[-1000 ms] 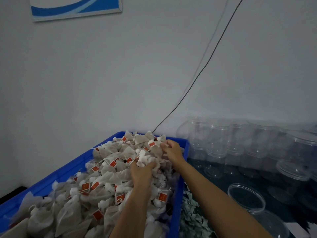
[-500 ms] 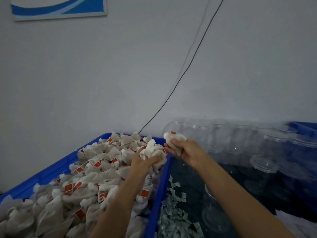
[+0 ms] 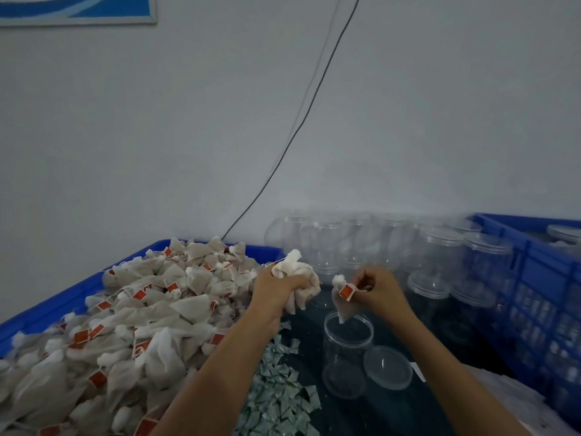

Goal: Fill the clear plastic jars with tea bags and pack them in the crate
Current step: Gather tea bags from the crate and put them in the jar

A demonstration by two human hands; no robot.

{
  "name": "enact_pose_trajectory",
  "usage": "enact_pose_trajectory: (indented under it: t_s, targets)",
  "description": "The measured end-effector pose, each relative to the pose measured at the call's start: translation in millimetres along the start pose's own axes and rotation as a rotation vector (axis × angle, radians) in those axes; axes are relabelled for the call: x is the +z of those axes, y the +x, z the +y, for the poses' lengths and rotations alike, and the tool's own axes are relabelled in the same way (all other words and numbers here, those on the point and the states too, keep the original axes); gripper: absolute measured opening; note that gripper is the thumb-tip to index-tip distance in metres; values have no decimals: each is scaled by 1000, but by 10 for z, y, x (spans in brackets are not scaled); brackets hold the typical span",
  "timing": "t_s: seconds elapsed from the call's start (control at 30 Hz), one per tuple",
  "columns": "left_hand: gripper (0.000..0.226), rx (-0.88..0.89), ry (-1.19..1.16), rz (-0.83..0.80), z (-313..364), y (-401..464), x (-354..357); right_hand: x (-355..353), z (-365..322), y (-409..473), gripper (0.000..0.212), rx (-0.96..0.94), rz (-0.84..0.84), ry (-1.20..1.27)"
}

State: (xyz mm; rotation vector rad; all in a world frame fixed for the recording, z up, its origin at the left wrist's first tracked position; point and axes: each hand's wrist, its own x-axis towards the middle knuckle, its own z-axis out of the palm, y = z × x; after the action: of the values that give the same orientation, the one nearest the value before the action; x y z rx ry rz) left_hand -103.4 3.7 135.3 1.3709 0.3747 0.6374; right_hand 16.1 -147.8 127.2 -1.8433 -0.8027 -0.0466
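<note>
Head view: left fingers clutch tea bags; right fingers pinch tea bag over open jar.

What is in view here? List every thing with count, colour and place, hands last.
tea bags: a big heap, off-white with red tags, in the left crate
left crate: one, blue, at left
right crate: one, blue, at right, jars inside
open jar: one, clear, upright, under the right hand
lid: one, clear, lying just right of the open jar
empty jars: many, clear, along the wall
paper scraps: a pile, pale green, beside the left crate
cable: one, dark, on the wall
picture: one, blue and white, top left
left hand: grips a bunch of tea bags
right hand: pinches one tea bag over the open jar
</note>
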Motion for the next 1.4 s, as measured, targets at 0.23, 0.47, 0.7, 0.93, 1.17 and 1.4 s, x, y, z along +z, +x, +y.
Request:
enact_pose_trajectory:
  t_s: [0.23, 0.47, 0.7, 0.93, 1.17, 1.4]
  targets:
    - [31, -234, -198, -9, -297, -33, 316, -23, 189, -55, 21, 24, -64, 65]
    - [61, -205, -213, -271, -427, 54, 398, -111, 131, -65, 21, 42, -316, 368]
    - [61, -112, -285, -285, -571, 165, 435, -185, 317, 28, 14, 63, -13, 372]
    - [60, -44, -297, -164, -645, 292, 373, -215, 366, 29, 12, 1, 63, 83]
    - [27, 13, -211, -193, -762, 343, 423, -123, 371, -43, 5, -62, -83, -54]
    - [46, 121, -125, -343, -768, 399, 433, 16, 387, -11, 13, -7, -50, 236]
